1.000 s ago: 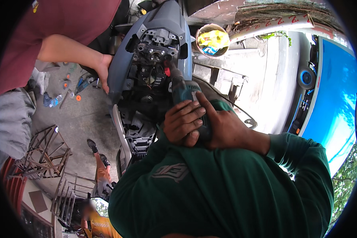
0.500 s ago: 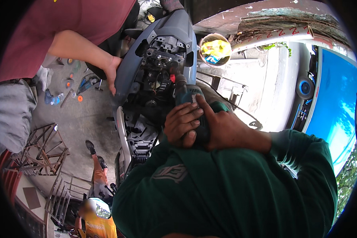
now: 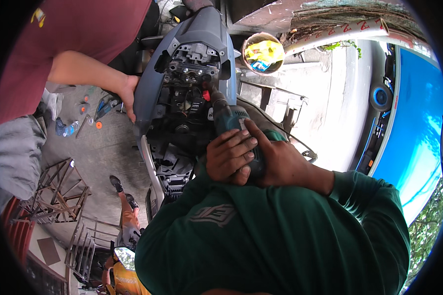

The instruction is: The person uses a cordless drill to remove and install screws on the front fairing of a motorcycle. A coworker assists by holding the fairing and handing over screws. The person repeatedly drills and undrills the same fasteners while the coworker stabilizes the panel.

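Note:
My right hand (image 3: 278, 160) is closed round the grip of a teal power drill (image 3: 227, 118), its index finger stretched along the body. Wrapped over the drill's side from the left is my left hand (image 3: 231, 155), fingers curled. The drill's nose points into the exposed frame of a motorcycle (image 3: 197, 32) with grey-blue side panels. A red part (image 3: 206, 95) sits beside the chuck, next to a black battery-like box (image 3: 195, 106). What the drill's tip touches is hidden. A co-worker's hand (image 3: 128, 96) rests on the left side panel.
A bucket (image 3: 262, 73) with yellow plastic stands beyond the motorcycle's right side. On the left floor lie a plastic bottle (image 3: 71, 129), tools and a rusty metal frame (image 3: 59, 191). A person in yellow (image 3: 128, 280) is at lower left; a blue truck (image 3: 408, 128) is at right.
The view has shifted slightly, so the motorcycle appears a little further left. Both my hands keep their hold on the drill. The co-worker's hand stays on the panel.

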A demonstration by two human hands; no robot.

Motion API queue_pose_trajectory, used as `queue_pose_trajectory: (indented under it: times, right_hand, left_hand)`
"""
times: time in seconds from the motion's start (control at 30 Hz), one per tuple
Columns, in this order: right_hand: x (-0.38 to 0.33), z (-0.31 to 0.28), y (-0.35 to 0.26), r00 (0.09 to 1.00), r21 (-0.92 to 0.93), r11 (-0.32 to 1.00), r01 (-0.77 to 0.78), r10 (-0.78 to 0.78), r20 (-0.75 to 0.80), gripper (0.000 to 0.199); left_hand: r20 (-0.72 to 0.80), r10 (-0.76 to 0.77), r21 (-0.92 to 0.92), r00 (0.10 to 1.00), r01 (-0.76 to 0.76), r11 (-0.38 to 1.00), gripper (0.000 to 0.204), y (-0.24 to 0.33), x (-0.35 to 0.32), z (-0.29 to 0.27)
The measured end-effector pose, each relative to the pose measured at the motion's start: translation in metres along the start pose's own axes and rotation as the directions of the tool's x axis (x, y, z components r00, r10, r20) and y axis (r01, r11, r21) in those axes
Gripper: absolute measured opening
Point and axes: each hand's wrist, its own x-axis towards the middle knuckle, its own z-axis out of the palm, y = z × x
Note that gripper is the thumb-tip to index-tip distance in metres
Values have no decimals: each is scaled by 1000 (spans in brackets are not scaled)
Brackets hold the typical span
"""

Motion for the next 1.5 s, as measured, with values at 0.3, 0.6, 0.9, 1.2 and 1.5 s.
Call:
queue_pose_trajectory:
  times: [0.3,0.6,0.9,1.2,1.5]
  right_hand:
    - [-13,19,20,989,71,989,-129,134,-62,123]
    - [-15,28,37,997,78,996,-38,43,-58,125]
    - [-12,26,38,997,89,996,2,5,-75,126]
    - [-14,27,38,998,88,996,-5,11,-68,127]
    - [-11,25,36,997,62,998,11,-6,-75,126]
  left_hand:
    - [139,49,33,989,-54,998,24,1,-7,12]
    - [195,46,52,980,-57,997,24,5,-13,11]
    - [166,64,39,984,-72,997,24,2,-12,13]
    - [164,48,42,985,-56,998,24,4,-10,13]
    - [150,23,41,988,-30,999,24,4,-8,11]
